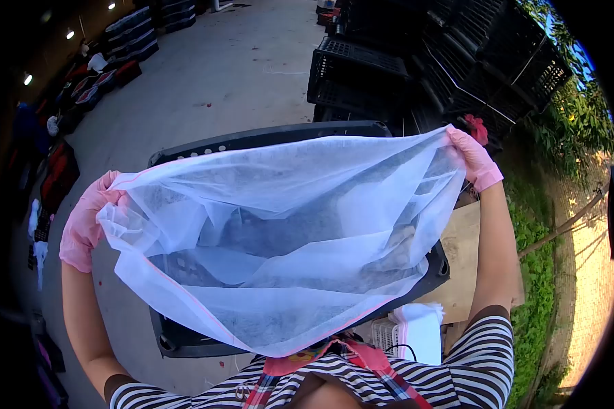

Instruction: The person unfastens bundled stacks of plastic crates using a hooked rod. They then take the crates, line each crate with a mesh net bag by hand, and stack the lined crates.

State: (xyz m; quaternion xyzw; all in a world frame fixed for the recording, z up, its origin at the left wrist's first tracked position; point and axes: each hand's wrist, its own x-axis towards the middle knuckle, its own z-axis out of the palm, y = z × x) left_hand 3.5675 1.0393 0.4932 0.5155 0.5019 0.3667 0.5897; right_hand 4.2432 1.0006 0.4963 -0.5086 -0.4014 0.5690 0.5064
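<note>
Seen from above, my two hands spread a thin white cloth (286, 266) between them, over a dark crate (273, 135) that sits in front of my body. My left hand (89, 219), in a pink glove, has its fingers closed on the bunched left end of the cloth. My right hand (473, 157), gloved the same way, is a little farther from me, its fingers pinching the upper right corner. The cloth is see-through in places, hangs in loose folds and has a thin pink line along part of its edge; its near side dips toward my waist. The crate's rim shows beyond the far edge of the cloth and again at lower left and right. I wear a striped shirt (481, 358) and a plaid apron (262, 394). Near my right elbow, a white pile (419, 334) lies beside a pale basket (384, 335), with a sheet of cardboard (462, 252) just beyond. Black stacks (361, 68) of openwork crates stand ahead on the right, near green plants (535, 273). A grey floor (239, 68) stretches ahead, with dark containers (58, 174) along its left side, some showing red, and small lights (69, 33) above.
</note>
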